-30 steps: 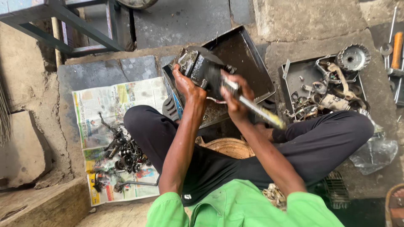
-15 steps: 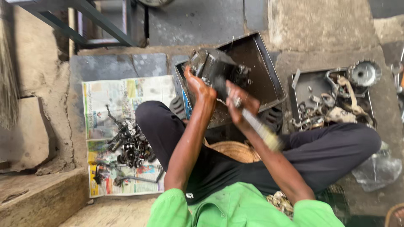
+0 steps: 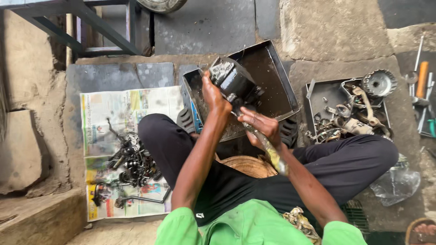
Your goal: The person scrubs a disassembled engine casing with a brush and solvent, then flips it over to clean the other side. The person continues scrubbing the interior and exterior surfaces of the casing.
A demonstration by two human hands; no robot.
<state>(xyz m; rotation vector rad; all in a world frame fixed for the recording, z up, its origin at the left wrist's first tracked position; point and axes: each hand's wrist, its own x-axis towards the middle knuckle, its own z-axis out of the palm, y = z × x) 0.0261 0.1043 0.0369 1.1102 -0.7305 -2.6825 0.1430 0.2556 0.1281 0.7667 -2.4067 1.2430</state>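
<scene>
Rough concrete floor (image 3: 327,31) and worn stone slabs fill the view, with a person seated low, legs in dark trousers spread to either side.

At the middle, the left hand (image 3: 213,97) is clenched around a dark, greasy engine part (image 3: 236,81), holding it up over a shallow black metal tray (image 3: 277,72) that sits on the floor between the knees. The right hand (image 3: 256,127) is just near of the part and grips a long tool with a yellowish handle (image 3: 268,149); the tool's far end touches the underside of the engine part, and its handle slants down toward the person's right thigh. The two hands are close together, not touching.

Under the legs shows the rim of a round wooden stool (image 3: 247,165). To the right of the black tray lies a second, grey tray (image 3: 324,97) crowded with small metal pieces, with a toothed gear (image 3: 378,83) at its far right corner. Further right, at the frame edge, hand tools lie on the floor, one with an orange handle (image 3: 422,78). A crumpled clear plastic bag (image 3: 395,183) rests near the right knee.

To the left, a spread newspaper (image 3: 113,113) carries a heap of dark gears and shafts (image 3: 134,165). Far left stands a dark metal frame (image 3: 91,22), and a tyre (image 3: 161,4) shows at the far edge.
</scene>
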